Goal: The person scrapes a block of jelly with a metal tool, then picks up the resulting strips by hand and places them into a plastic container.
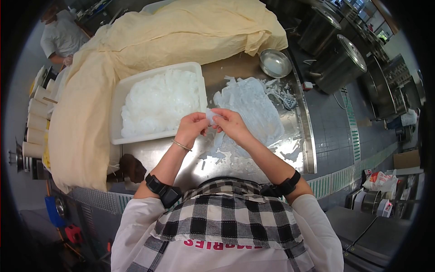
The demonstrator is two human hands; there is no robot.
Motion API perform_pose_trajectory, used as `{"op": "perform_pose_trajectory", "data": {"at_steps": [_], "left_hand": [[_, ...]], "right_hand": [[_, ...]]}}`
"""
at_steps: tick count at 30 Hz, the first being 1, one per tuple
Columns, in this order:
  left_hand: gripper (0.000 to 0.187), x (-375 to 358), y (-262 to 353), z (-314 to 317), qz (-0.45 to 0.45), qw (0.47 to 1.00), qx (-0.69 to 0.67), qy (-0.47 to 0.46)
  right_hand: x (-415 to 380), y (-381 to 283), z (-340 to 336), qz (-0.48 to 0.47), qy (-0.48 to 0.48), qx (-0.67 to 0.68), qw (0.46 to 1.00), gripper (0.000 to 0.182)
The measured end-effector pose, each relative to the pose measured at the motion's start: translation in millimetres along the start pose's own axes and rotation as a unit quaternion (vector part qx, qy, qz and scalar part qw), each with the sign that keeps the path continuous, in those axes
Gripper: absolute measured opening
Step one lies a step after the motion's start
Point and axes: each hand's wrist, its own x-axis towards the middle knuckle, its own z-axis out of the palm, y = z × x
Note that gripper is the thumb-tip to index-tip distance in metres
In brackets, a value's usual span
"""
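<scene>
Pinching a small translucent white piece (pixel 211 116) between both sets of fingertips, my left hand (pixel 192 127) and right hand (pixel 231 124) meet above the steel table (pixel 299 149). Glossy, jagged white scraps (pixel 253 109) litter it. A white plastic tub (pixel 118 97) of the same material sits left, beside crumpled cream cloth (pixel 181 31).

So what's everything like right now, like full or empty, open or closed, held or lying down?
white tub: full of white pieces.
small white piece: pinched between both hands.
left hand: fingers closed on the piece.
right hand: fingers closed on the piece.
pile of white pieces: spread loose on the steel table.
metal bowl: upright, looks empty.
yellow cloth: draped, rumpled.
two big pots: lids on.
</scene>
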Motion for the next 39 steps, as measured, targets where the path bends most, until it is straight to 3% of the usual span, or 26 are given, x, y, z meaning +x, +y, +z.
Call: {"op": "perform_pose_trajectory", "data": {"at_steps": [8,11,17,24,32,39], "left_hand": [[0.009,1.5,-2.1,-0.7,-0.015,1.0,-0.014,-0.012],[0.01,-2.3,3.7,4.4,0.007,0.999,0.043,-0.014],[0.011,-1.4,6.6,-4.6,-0.009,0.996,0.046,-0.08],[0.01,-2.4,9.7,-10.6,-0.021,0.991,0.036,-0.124],[0.008,1.3,5.1,-24.3,-0.078,0.971,-0.113,-0.195],[0.007,2.4,-1.0,-32.3,-0.062,0.939,-0.208,-0.268]], "right_hand": [[2.1,2.2,-3.8,0.025,-0.039,0.074,0.996,0.033],[2.7,4.0,-4.5,0.014,-0.075,-0.017,0.997,0.033],[1.3,4.5,-8.2,0.072,-0.123,0.088,0.986,0.026],[0.0,5.0,-2.5,0.006,-0.111,0.02,0.994,0.025],[0.6,6.3,-8.1,0.047,-0.147,0.119,0.981,0.028],[5.4,9.0,-17.9,0.128,-0.186,0.236,0.945,0.024]]}}
